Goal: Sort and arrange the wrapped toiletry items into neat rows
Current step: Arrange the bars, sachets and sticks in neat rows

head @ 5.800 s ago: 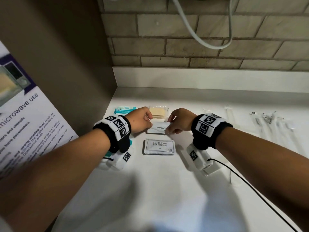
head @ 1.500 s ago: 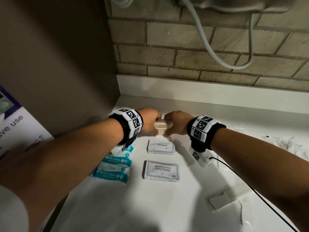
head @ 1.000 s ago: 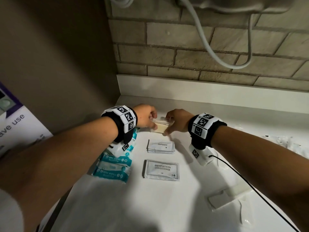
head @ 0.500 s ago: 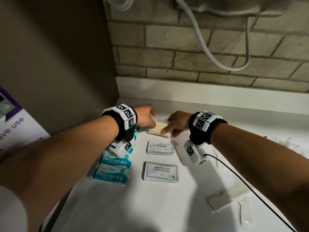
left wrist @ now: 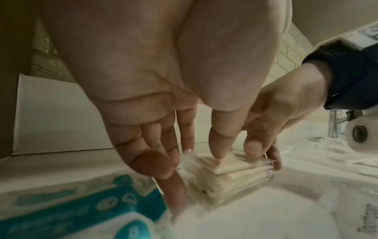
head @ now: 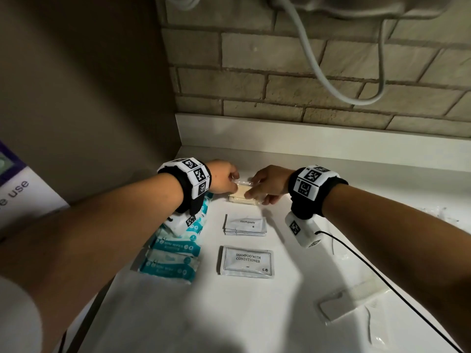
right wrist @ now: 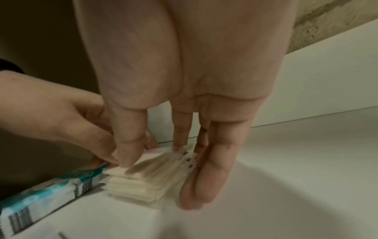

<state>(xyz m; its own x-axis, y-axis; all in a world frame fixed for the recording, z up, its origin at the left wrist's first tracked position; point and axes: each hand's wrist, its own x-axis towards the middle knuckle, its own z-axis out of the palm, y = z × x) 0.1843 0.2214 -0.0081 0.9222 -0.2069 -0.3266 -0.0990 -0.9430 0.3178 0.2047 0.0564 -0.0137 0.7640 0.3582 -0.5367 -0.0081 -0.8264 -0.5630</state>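
A stack of cream pads in clear wrap [head: 240, 194] lies on the white counter [head: 254, 314] at the back of a column, behind the toothpaste sachets [head: 246, 225] and the shampoo sachet [head: 246, 261]. My left hand [head: 230, 184] stands at the stack's left side with straight fingers, its thumb on the top pad [left wrist: 225, 163]. My right hand [head: 257, 195] touches the right side with straight fingers [right wrist: 204, 186], thumb on top. The stack [right wrist: 143, 182] rests on the counter between both hands. Teal mini wipes packs [head: 175, 253] lie in a row to the left.
A dark side wall [head: 89, 98] closes the left, a brick wall with a hanging cord [head: 318, 72] the back. A clear-wrapped long item [head: 349, 299] lies front right, more clear wrappers [head: 443, 212] far right. A black cable [head: 382, 278] trails from my right wrist.
The pad stack, held up between both hands 1.5 s ago, now lies on the counter behind the toothpaste sachets. Both hands have straightened their fingers against its sides.
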